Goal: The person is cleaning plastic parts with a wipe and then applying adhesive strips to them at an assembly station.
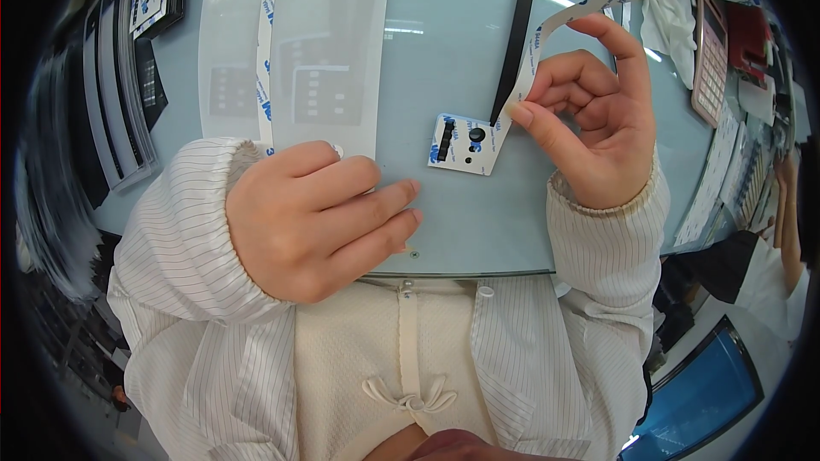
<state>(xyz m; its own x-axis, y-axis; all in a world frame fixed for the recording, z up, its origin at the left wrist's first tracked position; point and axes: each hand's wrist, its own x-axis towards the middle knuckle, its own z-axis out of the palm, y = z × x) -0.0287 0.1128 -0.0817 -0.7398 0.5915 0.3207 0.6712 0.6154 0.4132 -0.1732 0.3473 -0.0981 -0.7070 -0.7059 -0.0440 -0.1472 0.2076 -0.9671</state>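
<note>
My right hand [589, 111] pinches a white tape strip with blue print [559, 24] between thumb and fingertips; the strip arcs up and away to the right. A long black strip [517, 34] runs beside it down to a small white panel [465, 145] with blue-printed patches and black round and oblong spots. This panel lies on the table between my hands. My left hand [325, 218] is palm down over the near edge of a translucent sheet [342, 0], its fingers bent inward and the thumb hidden. What they hold, if anything, is out of sight.
Another blue-printed tape strip [266, 43] lies along the sheet. Dark-edged panels [115, 77] are stacked at the left. A pink calculator [711, 60], a crumpled white wrapper [666, 17] and white strips [713, 171] lie at the right. The glass table's edge [461, 274] is close to my body.
</note>
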